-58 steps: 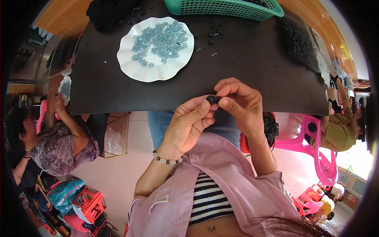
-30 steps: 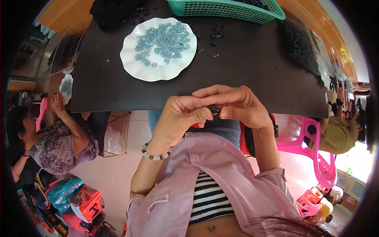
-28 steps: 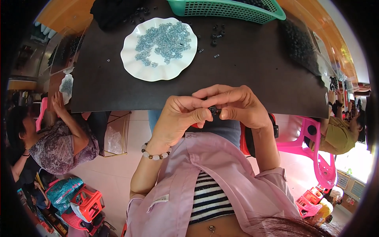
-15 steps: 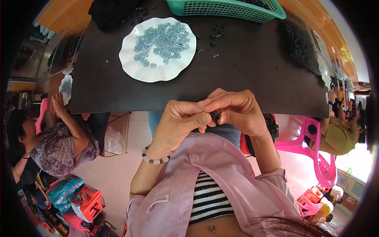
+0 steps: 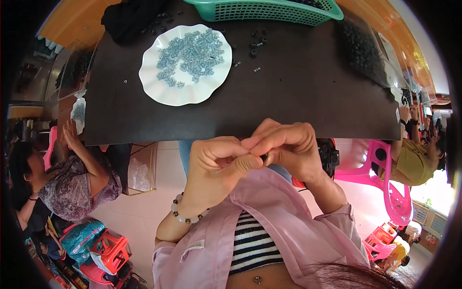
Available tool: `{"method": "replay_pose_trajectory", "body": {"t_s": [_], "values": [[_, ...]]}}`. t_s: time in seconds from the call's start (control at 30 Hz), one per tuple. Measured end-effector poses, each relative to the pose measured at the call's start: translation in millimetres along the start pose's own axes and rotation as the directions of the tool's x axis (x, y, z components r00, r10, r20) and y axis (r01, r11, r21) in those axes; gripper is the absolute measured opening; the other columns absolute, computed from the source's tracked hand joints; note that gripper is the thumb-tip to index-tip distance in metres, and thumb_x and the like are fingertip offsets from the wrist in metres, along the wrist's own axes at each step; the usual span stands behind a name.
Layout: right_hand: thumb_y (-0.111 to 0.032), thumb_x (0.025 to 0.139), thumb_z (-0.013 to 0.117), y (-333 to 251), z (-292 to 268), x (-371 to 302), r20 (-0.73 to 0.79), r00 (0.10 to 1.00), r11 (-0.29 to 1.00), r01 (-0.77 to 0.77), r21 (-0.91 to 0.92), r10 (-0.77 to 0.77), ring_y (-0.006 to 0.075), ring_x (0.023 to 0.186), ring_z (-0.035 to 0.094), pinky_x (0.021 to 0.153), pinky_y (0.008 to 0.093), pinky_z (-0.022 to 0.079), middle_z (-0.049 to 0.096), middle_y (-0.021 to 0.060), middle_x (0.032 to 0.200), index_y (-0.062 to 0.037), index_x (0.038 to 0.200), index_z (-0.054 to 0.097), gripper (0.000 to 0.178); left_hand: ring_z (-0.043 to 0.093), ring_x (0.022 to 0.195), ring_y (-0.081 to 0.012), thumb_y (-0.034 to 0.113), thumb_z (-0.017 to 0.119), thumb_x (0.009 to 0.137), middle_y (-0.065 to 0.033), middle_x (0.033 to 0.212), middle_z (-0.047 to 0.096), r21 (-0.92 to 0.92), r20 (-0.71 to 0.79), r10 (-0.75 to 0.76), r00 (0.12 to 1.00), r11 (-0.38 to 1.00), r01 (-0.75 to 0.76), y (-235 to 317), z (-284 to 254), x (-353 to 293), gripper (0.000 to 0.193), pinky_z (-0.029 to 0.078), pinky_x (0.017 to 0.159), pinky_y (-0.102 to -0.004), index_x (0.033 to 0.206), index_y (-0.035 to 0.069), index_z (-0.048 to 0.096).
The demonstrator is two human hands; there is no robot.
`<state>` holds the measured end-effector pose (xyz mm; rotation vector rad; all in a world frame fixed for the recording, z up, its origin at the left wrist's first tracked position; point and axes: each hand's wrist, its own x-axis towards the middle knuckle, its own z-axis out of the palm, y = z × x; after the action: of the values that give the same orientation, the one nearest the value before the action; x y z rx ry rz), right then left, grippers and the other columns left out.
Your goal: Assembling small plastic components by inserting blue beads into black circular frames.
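Observation:
Just past the table's near edge, my left hand (image 5: 216, 168) and my right hand (image 5: 296, 151) meet, thumbs and fingers pinched close together. Between their fingertips shows a bit of a small black piece (image 5: 263, 157); the fingers cover most of it, so its kind is unclear. Beyond my hands, on the dark table (image 5: 298, 106), stands a white plate (image 5: 175, 99) with a wavy rim. A pile of tiny clear bluish pieces (image 5: 192, 53) lies on it. Right of the plate are several small black round parts (image 5: 253, 45) and a few loose clear pieces (image 5: 257, 70).
A green perforated basket (image 5: 269, 13) sits at the far edge. Black cloth (image 5: 126, 21) lies far left, and a clear bin of black parts (image 5: 361, 50) stands at the right. Other people (image 5: 79, 180) sit left and right. A pink chair (image 5: 385, 178) is at my right.
Both hands have dropped slightly toward me, still pinched together. The black piece shows less between the fingers now. The plate and basket appear shifted a little left as the view moved.

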<state>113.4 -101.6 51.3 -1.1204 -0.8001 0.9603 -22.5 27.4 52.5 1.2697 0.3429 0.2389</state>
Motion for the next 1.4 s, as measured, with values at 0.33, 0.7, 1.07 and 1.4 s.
{"method": "replay_pose_trajectory", "body": {"t_s": [0.33, 0.7, 1.07, 1.4], "values": [[-0.016, 0.087, 0.062, -36, -72, 21, -0.285, 0.933, 0.895, 0.075, -0.44, -0.218, 0.0121, 0.089, 0.061, 0.08, 0.0255, 0.048, 0.066, 0.0078, 0.103, 0.0, 0.107, 0.067, 0.027, 0.054, 0.068, -0.0057, 0.024, 0.057, 0.094, -0.0045, 0.088, 0.066, -0.278, -0.015, -0.119, 0.993, 0.954, 0.11, -27, 15, 45, 0.03, 0.046, 0.064, -0.0204, 0.11, -0.002, 0.064], [-0.012, 0.084, 0.056, -174, -384, 41, -0.376, 0.729, 0.014, -0.449, -0.893, -0.572, 0.01, 0.085, 0.063, 0.075, 0.0219, 0.047, 0.068, 0.0111, 0.093, -0.0032, 0.116, 0.064, 0.035, 0.058, 0.076, -0.0071, 0.01, 0.052, 0.095, -0.0051, 0.097, 0.064, -0.496, -0.005, -0.141, 0.99, 0.86, 0.12, -55, -10, 53, 0.027, 0.051, 0.074, -0.0225, 0.119, -0.001, 0.059], [-0.019, 0.09, 0.063, -111, -231, 73, -0.113, 0.623, 0.126, -0.023, -0.992, -0.774, 0.007, 0.08, 0.06, 0.072, 0.0221, 0.047, 0.068, 0.0039, 0.085, -0.0045, 0.099, 0.068, 0.018, 0.054, 0.072, -0.0074, 0.008, 0.054, 0.094, -0.0028, 0.09, 0.062, -0.505, 0.009, -0.136, 0.991, 0.854, 0.122, -53, -12, 47, 0.022, 0.046, 0.068, -0.0198, 0.112, -0.001, 0.062], [0.0, 0.079, 0.063, -10, -122, 129, 0.297, 0.889, 0.059, 0.337, -0.94, -0.348, 0.0273, 0.093, 0.055, 0.081, 0.0347, 0.046, 0.061, 0.0081, 0.095, -0.0067, 0.101, 0.065, 0.023, 0.052, 0.072, -0.0059, 0.007, 0.053, 0.093, -0.0033, 0.088, 0.06, -0.497, 0.007, -0.144, 0.99, 0.858, 0.128, -52, -10, 44, 0.021, 0.045, 0.065, -0.0215, 0.11, -0.003, 0.061]]}}
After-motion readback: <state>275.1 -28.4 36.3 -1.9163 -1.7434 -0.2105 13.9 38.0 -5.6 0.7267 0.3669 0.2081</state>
